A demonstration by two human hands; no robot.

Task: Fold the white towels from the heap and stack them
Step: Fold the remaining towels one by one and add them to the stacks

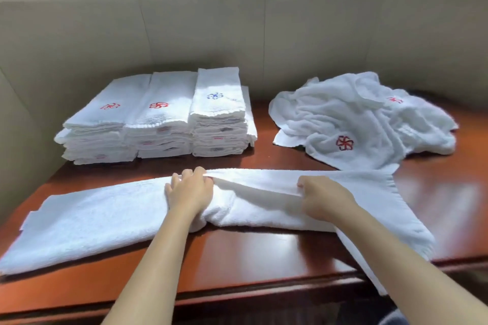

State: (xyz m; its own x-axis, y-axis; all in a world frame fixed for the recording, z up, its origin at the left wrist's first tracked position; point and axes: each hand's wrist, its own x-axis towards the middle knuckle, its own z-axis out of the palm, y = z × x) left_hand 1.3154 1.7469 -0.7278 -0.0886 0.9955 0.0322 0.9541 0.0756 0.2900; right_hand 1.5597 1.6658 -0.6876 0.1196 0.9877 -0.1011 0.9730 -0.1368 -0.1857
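Note:
A long white towel (100, 216) lies stretched across the brown table (264, 253), folded lengthwise, its right end hanging over the front edge. My left hand (188, 190) grips its far edge near the middle. My right hand (324, 196) pinches a raised fold of the same towel further right. A heap of crumpled white towels (361, 119) with red emblems sits at the back right. Three stacks of folded white towels (158, 119) stand side by side at the back left, two topped with red emblems and one with a blue emblem.
A beige wall (237, 21) rises close behind the table and wraps around the left side. The table's front edge (264, 295) runs just below my forearms. Bare wood shows between the stacks and the heap.

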